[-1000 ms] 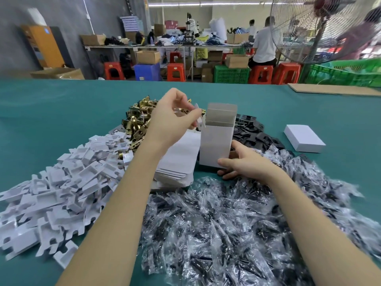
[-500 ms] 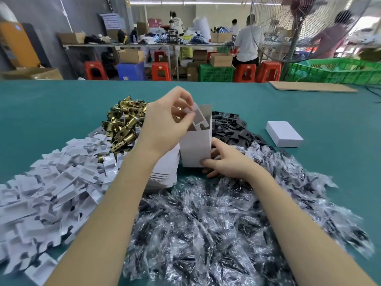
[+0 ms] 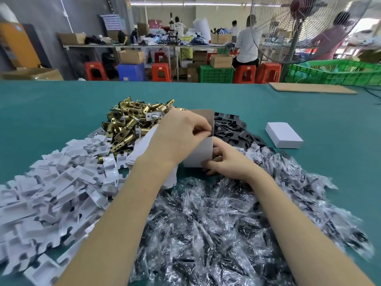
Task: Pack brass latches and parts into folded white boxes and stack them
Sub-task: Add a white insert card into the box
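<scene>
In the head view, the folded white box (image 3: pixel 199 150) is standing upright on the green table (image 3: pixel 51 112) between the two hands, its long axis running vertical and its open top flap (image 3: pixel 203 116) rising just above the knuckles of the left hand (image 3: pixel 178 137). The left hand is reaching in from the left, curled over the box mouth with fingertips pinching at the upper right edge; whether a part is being held there I cannot tell. The right hand (image 3: pixel 225 162) is lying low on the right, fingers curled round the box's lower corner and steadying it. The left hand is the nearer to the opening, so the next insertion probably falls to it. The brass latches (image 3: pixel 132 122) are heaped just behind the left hand, white plastic inserts (image 3: pixel 61 174) lying left, bagged parts (image 3: pixel 216 219) in front, black plates (image 3: pixel 233 129) behind, and one closed white box (image 3: pixel 284 135) sitting well apart on the right.
</scene>
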Available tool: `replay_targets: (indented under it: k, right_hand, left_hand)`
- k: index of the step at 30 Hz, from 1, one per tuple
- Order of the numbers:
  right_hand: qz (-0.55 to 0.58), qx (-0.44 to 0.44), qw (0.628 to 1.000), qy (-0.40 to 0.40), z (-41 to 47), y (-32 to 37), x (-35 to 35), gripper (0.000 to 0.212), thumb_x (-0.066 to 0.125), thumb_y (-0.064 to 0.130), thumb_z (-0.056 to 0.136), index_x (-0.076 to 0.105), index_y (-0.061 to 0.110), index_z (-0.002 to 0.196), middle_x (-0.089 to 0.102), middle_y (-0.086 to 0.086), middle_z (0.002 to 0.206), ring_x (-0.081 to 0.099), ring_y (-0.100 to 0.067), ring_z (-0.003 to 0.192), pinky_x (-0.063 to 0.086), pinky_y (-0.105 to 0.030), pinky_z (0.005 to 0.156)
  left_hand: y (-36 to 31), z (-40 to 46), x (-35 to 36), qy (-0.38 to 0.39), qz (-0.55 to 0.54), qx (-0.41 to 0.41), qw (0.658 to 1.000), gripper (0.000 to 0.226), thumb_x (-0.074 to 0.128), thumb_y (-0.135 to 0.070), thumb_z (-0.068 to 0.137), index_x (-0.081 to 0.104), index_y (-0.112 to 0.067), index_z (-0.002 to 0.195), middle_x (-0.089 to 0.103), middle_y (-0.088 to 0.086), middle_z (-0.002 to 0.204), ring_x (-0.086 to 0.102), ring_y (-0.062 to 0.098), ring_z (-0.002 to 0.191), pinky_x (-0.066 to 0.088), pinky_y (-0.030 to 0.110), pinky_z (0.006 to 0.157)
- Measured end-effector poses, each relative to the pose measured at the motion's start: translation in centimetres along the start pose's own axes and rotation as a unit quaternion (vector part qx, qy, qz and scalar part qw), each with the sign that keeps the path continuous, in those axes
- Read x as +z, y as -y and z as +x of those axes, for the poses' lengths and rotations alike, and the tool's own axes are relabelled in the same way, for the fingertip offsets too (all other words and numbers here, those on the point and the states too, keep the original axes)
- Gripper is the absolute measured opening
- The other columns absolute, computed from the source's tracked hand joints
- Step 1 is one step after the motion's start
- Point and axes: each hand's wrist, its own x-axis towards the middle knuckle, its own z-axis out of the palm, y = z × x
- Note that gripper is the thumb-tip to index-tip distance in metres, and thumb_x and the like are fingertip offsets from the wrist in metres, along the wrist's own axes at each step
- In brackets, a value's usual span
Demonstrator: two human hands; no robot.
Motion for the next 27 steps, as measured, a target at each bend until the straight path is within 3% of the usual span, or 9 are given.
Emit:
replay_targets:
  k: [7,11,16,20,22,25,27]
  right_hand:
    - [0.032,0.041,0.999,0.013,0.1,0.3,0.0,0.034,0.069,0.008,0.093,0.055,0.023,0.119,0.068,-0.011,0.107,0.076,-0.022,0.086,0.064,-0.039,0.076]
    - [0.072,0.043,0.996,0.008,-0.1,0.8,-0.6,0.034,0.068,0.004,0.094,0.054,0.018,0.122,0.070,-0.015,0.107,0.075,-0.022,0.087,0.061,-0.032,0.070]
    - [0.070,0.036,0.997,-0.005,-0.3,0.6,-1.3,0.032,0.070,0.005,0.091,0.055,0.016,0.118,0.070,-0.014,0.109,0.075,-0.021,0.093,0.062,-0.034,0.072]
    - [0.071,0.020,0.996,-0.041,-0.5,0.3,-2.3,0.031,0.069,0.006,0.090,0.056,0.018,0.115,0.067,-0.014,0.104,0.073,-0.026,0.089,0.062,-0.042,0.078]
    - [0.064,0.014,0.996,-0.056,-0.6,0.1,-2.6,0.035,0.069,0.007,0.090,0.058,0.022,0.118,0.067,-0.017,0.112,0.074,-0.027,0.093,0.062,-0.041,0.079]
    - [0.067,-0.004,0.995,-0.078,-0.7,0.0,-3.0,0.040,0.071,0.010,0.087,0.058,0.025,0.122,0.066,-0.017,0.117,0.073,-0.028,0.099,0.062,-0.038,0.079]
    - [0.069,-0.018,0.994,-0.083,-0.7,0.1,-3.2,0.045,0.072,0.017,0.082,0.058,0.031,0.123,0.068,-0.012,0.118,0.073,-0.025,0.101,0.063,-0.038,0.081]
  left_hand:
    - [-0.1,0.0,-0.5,0.161,0.071,-0.074,0.982,0.036,0.042,-0.040,0.106,0.072,-0.021,0.113,0.074,0.001,0.099,0.063,0.020,0.091,0.050,0.041,0.084]
    - [-0.1,0.1,-0.8,0.147,0.078,-0.056,0.984,0.033,0.050,-0.043,0.103,0.068,-0.022,0.120,0.073,0.000,0.110,0.063,0.021,0.103,0.048,0.040,0.091]
    - [-0.1,0.2,-0.9,0.149,0.073,-0.005,0.986,0.029,0.068,-0.036,0.093,0.071,-0.022,0.118,0.072,-0.004,0.112,0.062,0.019,0.105,0.047,0.039,0.095]
    - [-0.1,0.4,-1.4,0.079,0.007,0.048,0.996,0.026,0.080,-0.016,0.084,0.076,-0.011,0.110,0.070,0.002,0.103,0.062,0.013,0.090,0.047,0.018,0.085]
    - [-0.4,0.5,-1.7,0.029,-0.009,0.078,0.996,0.025,0.083,-0.016,0.082,0.074,-0.008,0.104,0.067,0.001,0.098,0.060,0.014,0.088,0.047,0.018,0.083]
    - [-0.2,0.4,-2.1,-0.018,0.000,0.071,0.997,0.054,0.086,-0.038,0.074,0.057,-0.013,0.113,0.057,0.000,0.104,0.052,0.021,0.098,0.044,0.032,0.086]
    - [0.2,0.3,-2.2,0.019,0.004,0.005,1.000,0.078,0.087,-0.050,0.066,0.042,-0.021,0.122,0.050,-0.002,0.111,0.044,0.019,0.104,0.039,0.032,0.086]
